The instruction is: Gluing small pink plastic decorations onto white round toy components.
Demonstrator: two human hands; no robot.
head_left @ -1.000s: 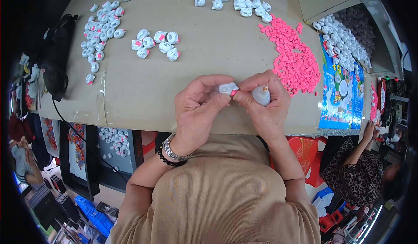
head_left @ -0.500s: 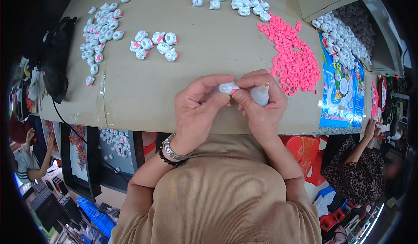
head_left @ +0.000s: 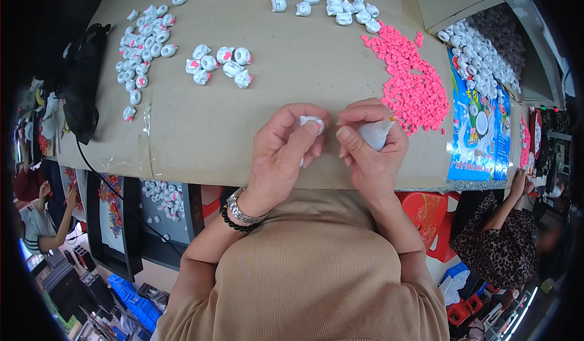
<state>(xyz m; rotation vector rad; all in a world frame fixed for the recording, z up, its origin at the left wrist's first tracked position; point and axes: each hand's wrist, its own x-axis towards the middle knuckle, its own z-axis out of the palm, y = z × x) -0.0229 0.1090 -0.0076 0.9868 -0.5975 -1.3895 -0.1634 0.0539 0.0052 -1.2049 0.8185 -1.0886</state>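
While both half-curled, left hand [head_left: 278, 149] around white piece [head_left: 309, 119], right hand [head_left: 373, 158] around white bottle [head_left: 376, 135]

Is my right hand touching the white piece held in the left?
Apart. The head view shows a strip of tabletop between the right hand and the left hand, which pinches the white piece.

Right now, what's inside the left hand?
The left hand holds a small white piece with a pink spot showing. The thumb covers part of it; its underside and the palm are hidden.
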